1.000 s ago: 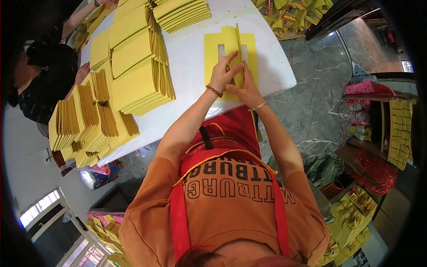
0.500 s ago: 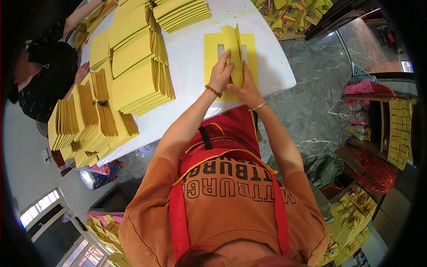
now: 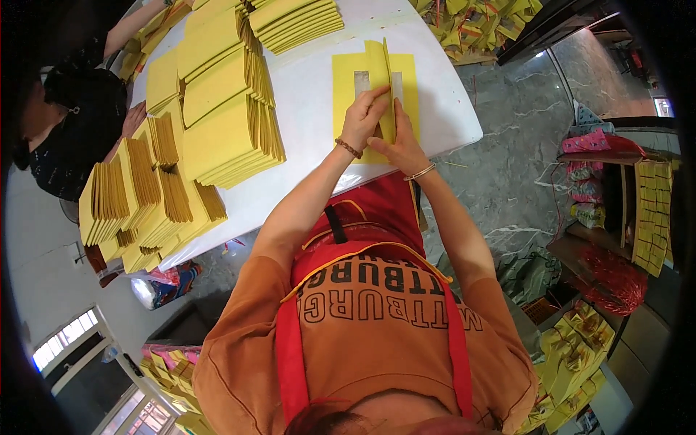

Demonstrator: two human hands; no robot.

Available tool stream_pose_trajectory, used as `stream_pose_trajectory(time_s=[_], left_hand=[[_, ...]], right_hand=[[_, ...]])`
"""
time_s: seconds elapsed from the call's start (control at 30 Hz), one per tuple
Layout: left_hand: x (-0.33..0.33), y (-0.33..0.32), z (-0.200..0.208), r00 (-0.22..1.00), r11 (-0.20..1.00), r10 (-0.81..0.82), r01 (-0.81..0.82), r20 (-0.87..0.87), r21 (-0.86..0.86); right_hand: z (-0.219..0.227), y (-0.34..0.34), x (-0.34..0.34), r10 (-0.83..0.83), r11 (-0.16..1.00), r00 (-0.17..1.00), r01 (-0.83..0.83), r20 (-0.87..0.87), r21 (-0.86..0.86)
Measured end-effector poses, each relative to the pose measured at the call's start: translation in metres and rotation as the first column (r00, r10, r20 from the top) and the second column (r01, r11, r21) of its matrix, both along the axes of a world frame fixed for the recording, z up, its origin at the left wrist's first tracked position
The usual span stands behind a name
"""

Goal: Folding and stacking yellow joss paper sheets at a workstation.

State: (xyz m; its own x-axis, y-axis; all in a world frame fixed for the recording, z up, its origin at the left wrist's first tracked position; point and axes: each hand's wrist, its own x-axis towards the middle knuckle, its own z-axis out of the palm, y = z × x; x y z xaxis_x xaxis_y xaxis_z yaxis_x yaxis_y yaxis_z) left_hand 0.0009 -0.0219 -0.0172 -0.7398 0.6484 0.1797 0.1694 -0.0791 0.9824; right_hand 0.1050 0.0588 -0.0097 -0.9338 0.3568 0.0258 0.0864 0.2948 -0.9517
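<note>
A yellow paper sheet (image 3: 378, 65) stands folded upright between my hands, its two flaps close together at the top. Under it, flat on the table near the front edge, lies a yellow sheet (image 3: 344, 87) with a greyish silver patch (image 3: 361, 81). My left hand (image 3: 362, 119) presses bent fingers against the left side of the folded paper. On the other side, my right hand (image 3: 403, 143) keeps its fingers along the paper, with the thumb reaching left toward my left hand. Between them the paper's lower part is partly hidden.
Stacks of folded yellow paper (image 3: 225, 119) cover the left of the white table (image 3: 304, 109). At far left is another person's hand (image 3: 135, 116), beside these stacks. More yellow bundles (image 3: 478, 29) are heaped beyond the table's far right. Grey marbled floor (image 3: 500, 159) lies to the right.
My left fingers have bent and shifted right over the folded paper. Its flaps have come closer together at the top. My right hand has hardly moved.
</note>
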Motion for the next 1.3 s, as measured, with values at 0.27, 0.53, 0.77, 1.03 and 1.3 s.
stream_pose_trajectory(time_s=[0.27, 0.53, 0.77, 1.03, 1.3], left_hand=[[-0.003, 0.000, -0.004, 0.999, 0.999, 0.037, -0.038, -0.021, -0.005], [-0.001, -0.001, 0.001, 1.000, 0.993, 0.008, -0.011, -0.026, -0.120], [-0.004, 0.000, -0.013, 0.989, 0.996, -0.023, 0.011, 0.144, 0.085], [-0.005, -0.001, -0.005, 0.998, 0.998, 0.042, -0.044, 0.039, 0.050], [-0.002, -0.003, 0.000, 0.998, 0.986, -0.017, 0.008, -0.055, -0.164]], right_hand=[[0.000, -0.001, -0.003, 0.007, 1.000, 1.000, -0.007, -0.020, -0.009], [-0.001, 0.000, -0.001, 0.002, 1.000, 1.000, -0.002, 0.018, -0.005], [0.000, 0.000, -0.003, -0.001, 0.993, 0.999, -0.005, -0.049, -0.119], [0.000, 0.000, -0.003, 0.009, 0.998, 1.000, -0.010, -0.011, -0.055], [-0.004, 0.000, -0.003, -0.004, 1.000, 1.000, 0.004, -0.025, -0.024]])
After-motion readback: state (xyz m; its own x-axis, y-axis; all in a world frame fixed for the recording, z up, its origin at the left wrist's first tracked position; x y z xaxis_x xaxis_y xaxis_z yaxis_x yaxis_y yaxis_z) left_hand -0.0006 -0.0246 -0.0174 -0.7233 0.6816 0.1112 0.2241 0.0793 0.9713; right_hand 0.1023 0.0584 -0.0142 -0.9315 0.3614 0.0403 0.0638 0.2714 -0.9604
